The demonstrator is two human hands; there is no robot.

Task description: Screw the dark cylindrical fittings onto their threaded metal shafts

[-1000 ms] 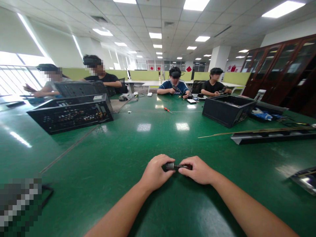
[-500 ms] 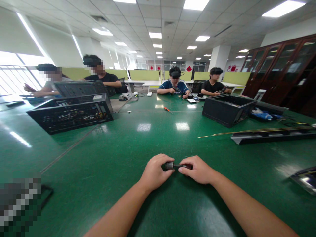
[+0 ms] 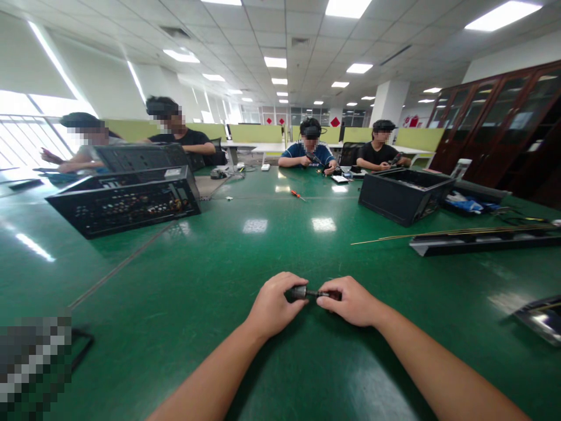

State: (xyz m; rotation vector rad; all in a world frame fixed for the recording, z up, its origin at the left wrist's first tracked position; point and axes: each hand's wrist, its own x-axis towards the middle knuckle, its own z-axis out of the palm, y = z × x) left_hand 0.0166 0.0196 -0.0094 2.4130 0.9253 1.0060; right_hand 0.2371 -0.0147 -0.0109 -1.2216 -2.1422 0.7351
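Low over the green table (image 3: 210, 257), my left hand (image 3: 277, 304) pinches a short dark metal cylinder (image 3: 299, 292) between thumb and fingers. A thin dark rod (image 3: 312, 293) runs from the cylinder's right end toward my other hand. My right hand (image 3: 349, 301) is closed around a dark shaft-like piece (image 3: 333, 295) in line with that rod, with its fingers covering much of it. Whether the two pieces are joined or one slides inside the other, I cannot tell.
An open black computer case (image 3: 127, 202) stands at left, another black case (image 3: 405, 196) at right. Beyond my hands lies a red screwdriver (image 3: 298, 195). Thin brass-coloured rods (image 3: 394, 237) rest on a dark metal channel (image 3: 482, 242). Several people sit across the table.
My left hand has shifted very slightly left with the cylinder, and a little more of the thin rod shows. My right hand has stayed in place.
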